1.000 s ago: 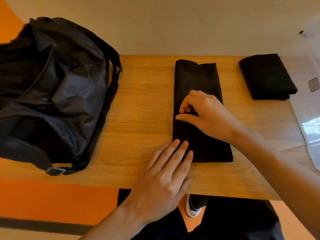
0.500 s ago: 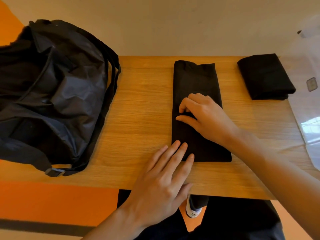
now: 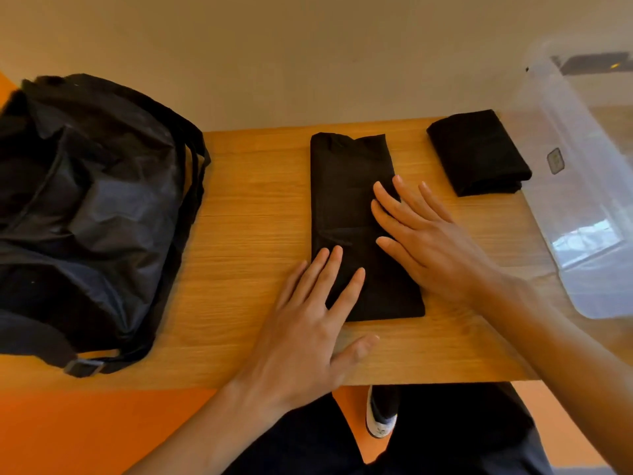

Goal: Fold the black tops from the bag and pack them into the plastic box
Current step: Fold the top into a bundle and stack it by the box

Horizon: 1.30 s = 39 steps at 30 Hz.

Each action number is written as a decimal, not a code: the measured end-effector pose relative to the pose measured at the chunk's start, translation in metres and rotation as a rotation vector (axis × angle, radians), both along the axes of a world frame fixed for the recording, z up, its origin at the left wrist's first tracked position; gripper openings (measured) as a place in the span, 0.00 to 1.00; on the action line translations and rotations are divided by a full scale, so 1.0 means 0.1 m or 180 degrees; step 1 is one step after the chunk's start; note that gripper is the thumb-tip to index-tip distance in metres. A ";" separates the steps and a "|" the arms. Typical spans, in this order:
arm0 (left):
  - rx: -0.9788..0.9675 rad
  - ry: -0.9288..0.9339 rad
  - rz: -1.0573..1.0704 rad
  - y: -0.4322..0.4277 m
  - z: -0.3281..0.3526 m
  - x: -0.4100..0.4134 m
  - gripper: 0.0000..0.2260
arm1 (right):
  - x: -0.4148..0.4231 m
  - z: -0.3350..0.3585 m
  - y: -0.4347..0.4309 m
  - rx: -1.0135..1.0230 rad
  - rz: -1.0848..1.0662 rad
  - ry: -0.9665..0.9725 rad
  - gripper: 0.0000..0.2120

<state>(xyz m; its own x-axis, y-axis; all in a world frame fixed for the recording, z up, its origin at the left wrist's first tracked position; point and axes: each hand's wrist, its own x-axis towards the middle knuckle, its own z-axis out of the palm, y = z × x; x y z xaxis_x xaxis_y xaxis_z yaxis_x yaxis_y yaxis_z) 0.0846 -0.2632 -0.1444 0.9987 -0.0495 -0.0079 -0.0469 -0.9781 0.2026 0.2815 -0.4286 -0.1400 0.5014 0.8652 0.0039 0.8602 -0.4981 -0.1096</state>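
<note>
Lying lengthwise on the table (image 3: pixel 246 234), the folded black top (image 3: pixel 346 186) is pressed under flat, relaxed fingers, the right hand (image 3: pixel 435 248) hiding its right edge, the left hand (image 3: pixel 308 330) its near-left corner, while bag (image 3: pixel 85 217) and plastic box (image 3: pixel 589 207) run off-frame.

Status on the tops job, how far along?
Done: one folded top sits beside the plastic box, not in it. In hand: left hand and right hand press flat on a second top, folded to a long strip. Left: probably fold it shorter, pack both; bag contents can't be seen.
</note>
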 end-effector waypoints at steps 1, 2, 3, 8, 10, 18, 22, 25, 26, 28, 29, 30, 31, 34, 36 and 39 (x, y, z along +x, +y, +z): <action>-0.0068 -0.0062 0.0041 0.01 0.02 0.02 0.34 | -0.06 0.03 -0.01 0.0180 -0.0041 -0.0052 0.31; -0.0114 -0.0129 0.0083 0.03 0.04 0.07 0.34 | -0.15 0.07 -0.03 0.0329 -0.0062 -0.0035 0.31; -0.0105 -0.0174 0.0113 0.05 0.06 0.13 0.35 | -0.25 0.09 -0.05 0.0396 -0.0056 0.0016 0.32; 0.0206 0.0191 0.0094 0.15 0.04 0.35 0.38 | -0.56 0.02 -0.12 -0.0257 -0.0124 0.0334 0.39; 0.0085 0.0258 0.0054 0.20 0.02 0.34 0.38 | -0.52 -0.01 -0.15 -0.0212 -0.0286 0.0404 0.39; -0.0502 0.0196 0.0112 0.45 0.08 0.44 0.37 | -0.45 0.09 -0.20 0.0141 -0.0506 0.0605 0.39; -0.1016 -0.0152 0.0441 0.67 0.15 0.86 0.33 | -0.09 0.21 0.07 0.1018 -0.0815 0.0509 0.32; -0.1573 -0.0489 0.0836 0.89 0.14 1.35 0.26 | 0.36 0.17 0.43 0.1534 -0.1129 0.0532 0.23; -0.1600 -0.0609 0.0955 0.96 0.13 1.53 0.23 | 0.54 0.13 0.55 0.1674 -0.1273 0.0645 0.21; -0.1494 -0.0707 0.1126 1.11 0.09 1.84 0.21 | 0.85 0.05 0.76 0.1768 -0.1551 0.0862 0.20; -0.1435 -0.0716 0.1164 1.17 0.07 1.96 0.20 | 0.97 0.02 0.83 0.1702 -0.1630 0.0901 0.19; -0.1404 -0.0713 0.1182 1.22 0.05 2.06 0.19 | 1.06 -0.01 0.89 0.1626 -0.1676 0.0898 0.18; -0.1409 -0.0706 0.1194 1.25 0.04 2.14 0.17 | 1.12 -0.02 0.93 0.1598 -0.1704 0.0867 0.15; -0.1460 -0.0746 0.1285 1.25 0.02 2.25 0.06 | 1.21 -0.05 0.99 0.1771 -0.1735 0.0936 0.07; -0.1504 -0.0837 0.1300 1.24 0.00 2.27 0.04 | 1.22 -0.08 1.00 0.1857 -0.1767 0.0989 0.07; -0.1577 -0.0893 0.1360 1.24 -0.01 2.25 0.06 | 1.21 -0.11 0.99 0.1930 -0.1842 0.0961 0.07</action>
